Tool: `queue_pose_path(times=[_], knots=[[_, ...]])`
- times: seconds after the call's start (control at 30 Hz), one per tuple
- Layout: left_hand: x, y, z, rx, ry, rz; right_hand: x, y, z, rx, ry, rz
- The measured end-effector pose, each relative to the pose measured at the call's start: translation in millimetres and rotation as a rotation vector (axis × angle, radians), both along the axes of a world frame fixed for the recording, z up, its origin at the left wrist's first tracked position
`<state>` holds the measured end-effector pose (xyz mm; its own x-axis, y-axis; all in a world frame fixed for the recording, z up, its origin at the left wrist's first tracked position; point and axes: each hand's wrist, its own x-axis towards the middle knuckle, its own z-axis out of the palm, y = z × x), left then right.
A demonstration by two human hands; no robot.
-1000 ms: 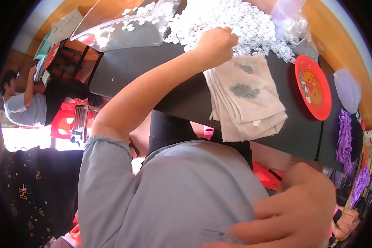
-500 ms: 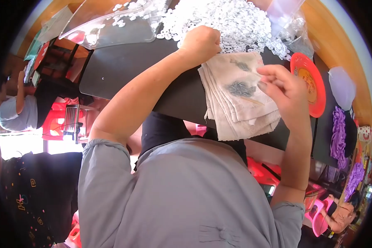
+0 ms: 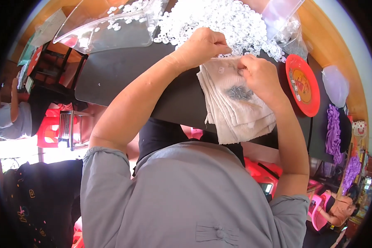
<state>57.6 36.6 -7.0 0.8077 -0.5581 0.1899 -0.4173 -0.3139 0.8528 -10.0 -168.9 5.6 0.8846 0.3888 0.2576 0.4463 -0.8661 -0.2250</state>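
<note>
A big heap of small white plastic rings [image 3: 227,18] covers the far part of a dark table [image 3: 124,70]. My left hand [image 3: 202,43] rests at the heap's near edge, fingers curled shut around some rings. My right hand [image 3: 258,76] is right beside it, fingertips pinched together and touching the left hand's fingers; what they pinch is hidden. Under both hands lies a folded beige cloth [image 3: 235,115] with a small dark clump of tiny pieces [image 3: 237,93] on it.
A round red plate [image 3: 304,84] lies right of the cloth. Clear plastic bags [image 3: 107,29] with loose rings sit at the far left and far right. Purple bundles [image 3: 332,132] lie at the right. A person [image 3: 10,120] sits at the left near red stools [image 3: 49,132].
My right hand has come up from my lap to the cloth and now meets the left hand's fingers. The left hand has stayed at the heap's edge.
</note>
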Motion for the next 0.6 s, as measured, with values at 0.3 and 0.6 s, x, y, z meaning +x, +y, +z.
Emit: queue_pose_path(times=[0.3,0.6], knots=[[12,-9,-37,0.283,-0.679,0.056,-14,-7,3,0.316,0.017,-0.007],[6,-15,-37,0.321,-0.716,0.055,-18,-15,-1,0.606,0.213,-0.003]])
